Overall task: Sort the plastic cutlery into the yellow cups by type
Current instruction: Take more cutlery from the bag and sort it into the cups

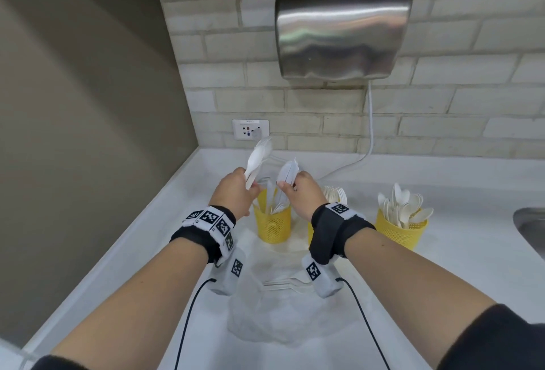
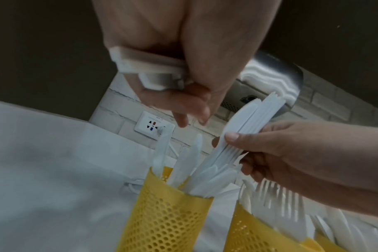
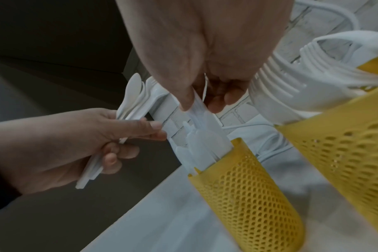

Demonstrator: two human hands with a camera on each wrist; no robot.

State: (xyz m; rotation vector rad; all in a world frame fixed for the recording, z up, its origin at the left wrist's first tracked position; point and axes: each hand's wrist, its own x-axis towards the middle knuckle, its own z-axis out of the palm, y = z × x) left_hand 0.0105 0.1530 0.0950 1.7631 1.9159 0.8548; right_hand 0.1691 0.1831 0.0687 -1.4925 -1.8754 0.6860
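Now the right hand (image 1: 303, 191) pinches a knife stack (image 1: 287, 173), lowering it into the knife cup (image 1: 274, 225) at 12 o'clock. The left hand (image 1: 236, 192) grips mixed spoons and forks (image 1: 256, 160), awaiting sorting.

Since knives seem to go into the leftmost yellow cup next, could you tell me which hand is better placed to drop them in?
The right hand, probably. It pinches the stack of knives directly above the leftmost yellow cup, which already holds knives. The left hand grips mixed spoons and forks off to the side.
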